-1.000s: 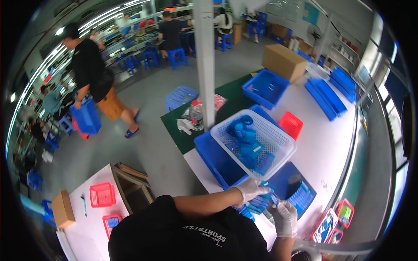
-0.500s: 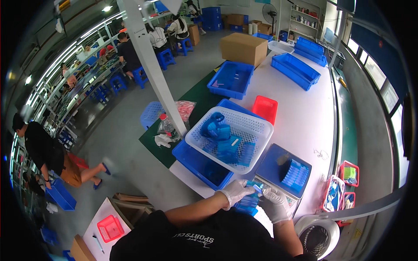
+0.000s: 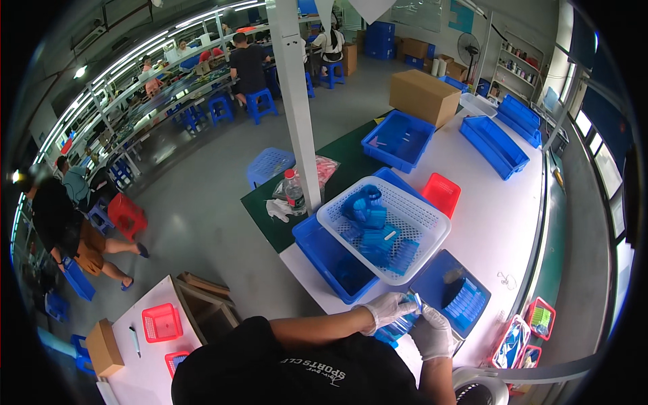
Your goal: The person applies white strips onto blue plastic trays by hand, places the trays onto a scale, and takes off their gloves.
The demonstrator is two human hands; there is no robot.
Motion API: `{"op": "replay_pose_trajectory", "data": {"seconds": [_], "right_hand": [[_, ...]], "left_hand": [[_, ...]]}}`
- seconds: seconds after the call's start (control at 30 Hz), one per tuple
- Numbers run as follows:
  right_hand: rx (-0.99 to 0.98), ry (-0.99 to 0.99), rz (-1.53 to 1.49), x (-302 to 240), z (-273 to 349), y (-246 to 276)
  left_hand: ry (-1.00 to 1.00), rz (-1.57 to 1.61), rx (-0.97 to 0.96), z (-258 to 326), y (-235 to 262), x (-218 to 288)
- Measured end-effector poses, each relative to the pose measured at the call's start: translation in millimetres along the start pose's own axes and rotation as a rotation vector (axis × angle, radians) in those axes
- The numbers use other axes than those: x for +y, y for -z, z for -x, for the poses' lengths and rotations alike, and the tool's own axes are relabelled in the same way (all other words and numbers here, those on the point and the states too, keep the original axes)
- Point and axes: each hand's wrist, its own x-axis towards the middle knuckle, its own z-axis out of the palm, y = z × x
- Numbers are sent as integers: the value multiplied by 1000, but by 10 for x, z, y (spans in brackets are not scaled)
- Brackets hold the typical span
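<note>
My left hand (image 3: pixel 389 311), in a white glove, has its fingers closed on a small translucent blue plastic piece (image 3: pixel 414 301) with a whitish edge. Facing it, my right hand (image 3: pixel 432 335), gloved too, pinches the same piece from the other side. Just below the hands lies a row of similar blue pieces (image 3: pixel 395 330), partly covered by the left hand. Beyond the right hand, a dark blue square platform (image 3: pixel 432 278) carries a neat fanned row of blue pieces (image 3: pixel 466 304). A white perforated basket (image 3: pixel 432 236) holds loose clusters of such pieces.
A blue bin (image 3: pixel 317 260) sits partly under the basket, and a red basket (image 3: pixel 442 194) beyond it. At the table's left edge stand a grey post (image 3: pixel 297 115) and a bottle (image 3: pixel 293 192). A white fan (image 3: pixel 479 388) is close by my right forearm. Another person (image 3: pixel 64 216) walks at far left.
My view has swung left, so the table appears further right. Both hands stay together on the blue piece, with its angle slightly changed. The walking person with a blue bin has moved on.
</note>
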Motion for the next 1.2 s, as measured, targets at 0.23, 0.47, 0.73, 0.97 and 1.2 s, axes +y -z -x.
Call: {"op": "replay_pose_trajectory", "data": {"seconds": [0.23,0.47,0.73,0.97,1.2], "right_hand": [[26,22,-27,46,-76,50],[-70,-18,84,-68,-9,-42],[93,-10,45,-94,0,-308],[130,59,126,-138,67,-188],[220,118,216,-141,223,-325]], "left_hand": [[-14,312,-7,47,6,-111],[9,123,-127,2,40,-250],[-14,159,-70,-101,42,-376],[-52,-20,108,30,64,-246],[-228,119,131,-83,13,-390]]}}
